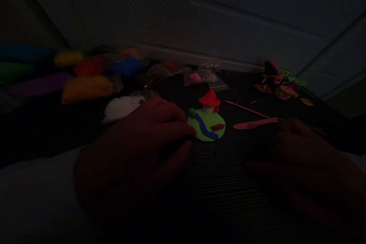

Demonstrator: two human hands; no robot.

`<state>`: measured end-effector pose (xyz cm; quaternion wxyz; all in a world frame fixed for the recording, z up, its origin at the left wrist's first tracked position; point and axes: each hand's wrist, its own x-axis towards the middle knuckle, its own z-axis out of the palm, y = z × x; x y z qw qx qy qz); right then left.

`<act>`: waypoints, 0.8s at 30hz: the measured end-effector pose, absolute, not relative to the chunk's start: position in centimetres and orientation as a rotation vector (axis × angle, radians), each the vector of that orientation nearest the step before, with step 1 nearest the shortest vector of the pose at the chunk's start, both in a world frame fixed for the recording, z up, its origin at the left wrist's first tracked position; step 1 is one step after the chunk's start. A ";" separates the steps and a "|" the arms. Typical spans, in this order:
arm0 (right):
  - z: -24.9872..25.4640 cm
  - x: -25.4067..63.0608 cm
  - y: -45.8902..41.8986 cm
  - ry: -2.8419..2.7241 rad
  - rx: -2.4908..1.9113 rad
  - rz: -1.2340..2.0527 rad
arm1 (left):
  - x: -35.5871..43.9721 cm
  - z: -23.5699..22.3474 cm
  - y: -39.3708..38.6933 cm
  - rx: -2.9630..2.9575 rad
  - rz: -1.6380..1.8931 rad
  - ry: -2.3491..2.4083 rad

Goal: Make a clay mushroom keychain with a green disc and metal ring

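Currently I am watching through a dim head view, with the green disc (210, 119) as my landmark on the dark, ribbed worktop (214, 158). A red-capped mushroom (210, 99) stands at its far edge, while a blue strip (203, 126) winds across it beside a small reddish-brown piece (217, 127). My left hand (134, 148) is at the disc's left side, one fingertip over the rim and the thumb a little nearer me; whether those fingers (177, 131) pinch it, I cannot tell. My right hand (309, 160) sits well to the disc's right, fingers curled in deep shadow, close to the pink knife's (251, 124) end; I cannot tell if they grip anything. Beyond that knife, still right of the disc, lies a thin pink stick (247, 109). Left of the disc and farther back, I see a white bag (121, 107) and an orange bag (87, 89).
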<state>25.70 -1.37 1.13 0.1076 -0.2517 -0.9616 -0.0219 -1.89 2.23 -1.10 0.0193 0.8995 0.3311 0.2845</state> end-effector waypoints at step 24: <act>0.5 25.1 -1.8 -2.602 -0.807 0.044 | -1.6 -0.3 2.1 2.713 0.750 1.132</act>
